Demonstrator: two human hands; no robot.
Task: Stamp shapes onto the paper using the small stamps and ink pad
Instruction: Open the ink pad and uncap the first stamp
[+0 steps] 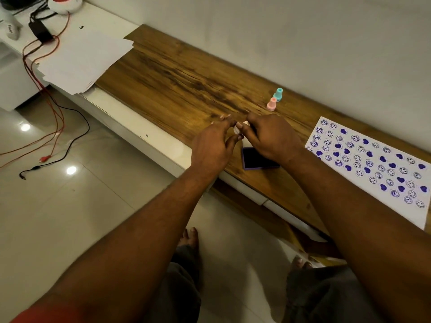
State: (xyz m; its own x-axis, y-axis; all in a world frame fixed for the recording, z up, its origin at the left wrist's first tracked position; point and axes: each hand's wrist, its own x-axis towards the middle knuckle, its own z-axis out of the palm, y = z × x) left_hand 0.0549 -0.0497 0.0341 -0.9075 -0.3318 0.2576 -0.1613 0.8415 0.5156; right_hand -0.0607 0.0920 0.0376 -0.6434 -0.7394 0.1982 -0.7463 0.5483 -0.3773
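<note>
Both hands meet mid-frame over a small pale stamp [236, 130]. It's mostly hidden, so what type it is can't be read. Right hand [272, 138] has its fingers curled round it, knuckles up, wrist crossing the ink pad. Left hand [212, 145] pinches the other end with thumb and forefinger, other fingers fanned. The two-handed grip looks like uncapping or reorienting it, my guess.

Ink pad [254, 159] lies open just below the hands, at the near edge of the wooden desktop [186, 78], handy for loading. Pink stamp [271, 104] and teal stamp [278, 94] stand upright just above the hands, parked. Stamped sheet [373, 164] sits at right, nearly full of blue hearts and smileys. Blank paper stack [86, 59] is at upper left.
</note>
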